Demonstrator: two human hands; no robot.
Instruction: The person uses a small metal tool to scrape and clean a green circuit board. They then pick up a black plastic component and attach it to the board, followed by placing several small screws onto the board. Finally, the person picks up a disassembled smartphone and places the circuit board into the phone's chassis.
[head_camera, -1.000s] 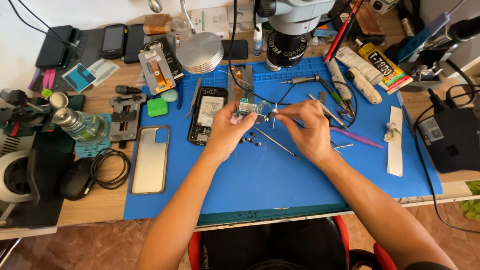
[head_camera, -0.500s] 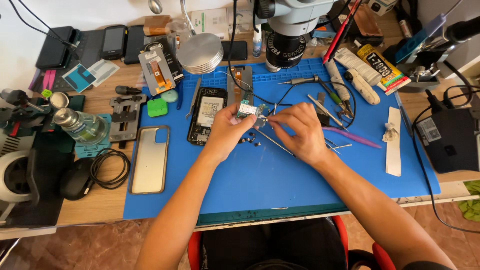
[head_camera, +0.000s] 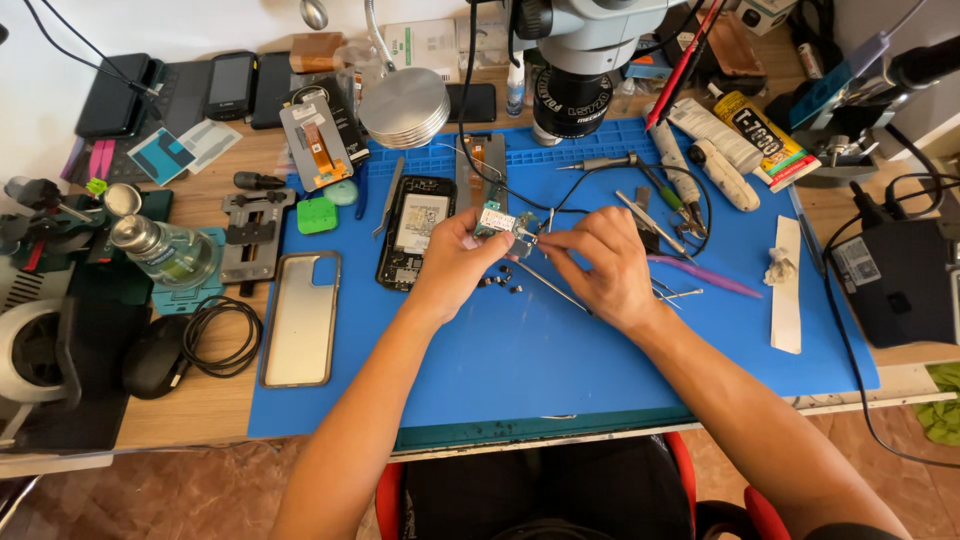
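My left hand (head_camera: 456, 262) pinches a small green circuit board (head_camera: 505, 221) above the blue work mat (head_camera: 560, 360). My right hand (head_camera: 600, 262) closes on the board's right end, fingertips touching it, with thin metal tweezers (head_camera: 552, 285) lying under the hand. Several tiny dark screws (head_camera: 498, 281) lie on the mat just below the board. An opened black phone body (head_camera: 414, 230) rests left of my left hand.
A microscope (head_camera: 575, 70) stands at the back centre beside a round metal lamp head (head_camera: 404, 106). A clear phone case (head_camera: 300, 318), a black mouse (head_camera: 155, 357), a glass bottle (head_camera: 160, 250), glue tubes (head_camera: 700, 160) and a black power unit (head_camera: 900, 285) surround the mat.
My right hand has moved left from the mat toward the board and now meets my left hand at it. The left hand stays nearly still.
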